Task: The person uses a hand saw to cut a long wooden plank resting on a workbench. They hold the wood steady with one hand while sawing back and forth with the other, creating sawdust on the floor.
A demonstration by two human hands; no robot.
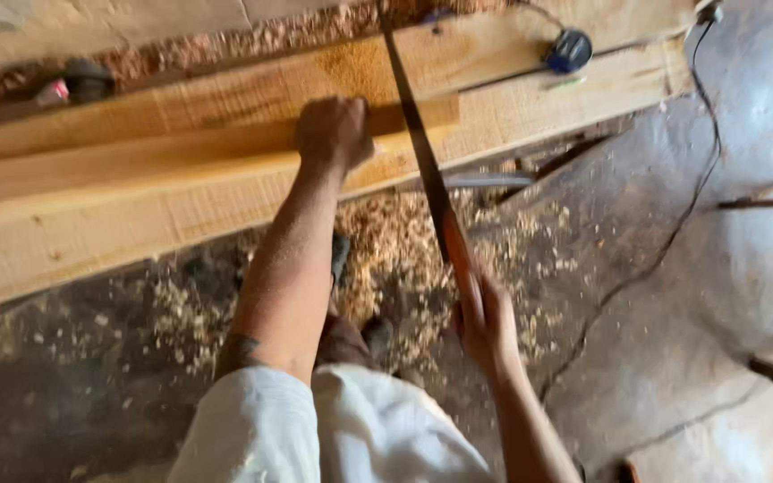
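Right, left hand [333, 132] fisted down on the plank [181, 165], pinning it on the stack. Right hand [487, 324] wrapped round the saw [422, 148] handle, blade across the plank. Plank looks stiff, heavy; blade thin, likely flexes, so hold by the handle.

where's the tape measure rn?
Head view, top right: the blue tape measure lies on the far wooden plank, right of the saw blade and well beyond the left hand.
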